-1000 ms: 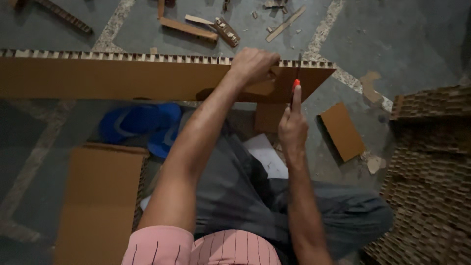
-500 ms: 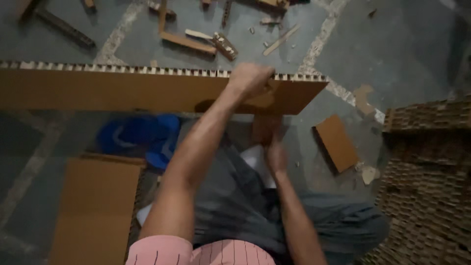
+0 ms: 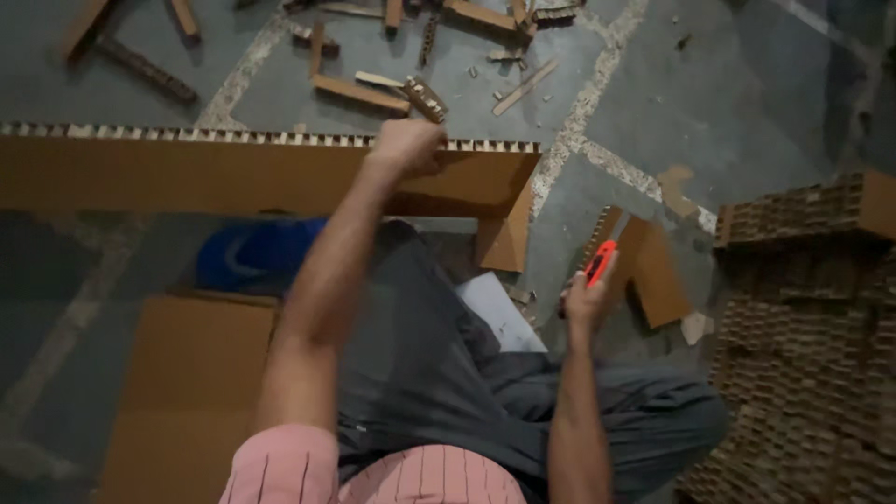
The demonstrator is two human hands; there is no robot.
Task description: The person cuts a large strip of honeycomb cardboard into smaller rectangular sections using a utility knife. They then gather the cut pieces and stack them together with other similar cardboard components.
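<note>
Brown honeycomb cardboard board (image 3: 233, 177), standing on edge across the grey floor (image 3: 747, 112), is being gripped at its top edge by the left hand (image 3: 408, 147), seemingly fisted; an orange utility knife (image 3: 600, 263) is being clasped by the right hand (image 3: 586, 301) beside it.

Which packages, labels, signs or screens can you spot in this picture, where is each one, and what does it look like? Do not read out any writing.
No printed package, label, sign or screen shows.
Packing material only: long brown honeycomb cardboard board, held on edge by the left hand.
Flat brown cardboard sheet, on the floor at lower left.
Stack of brown honeycomb cardboard, at right.
White paper sheet, by the knee; any marks on it cannot be made out.
Right hand holds an orange-red utility knife.
</note>
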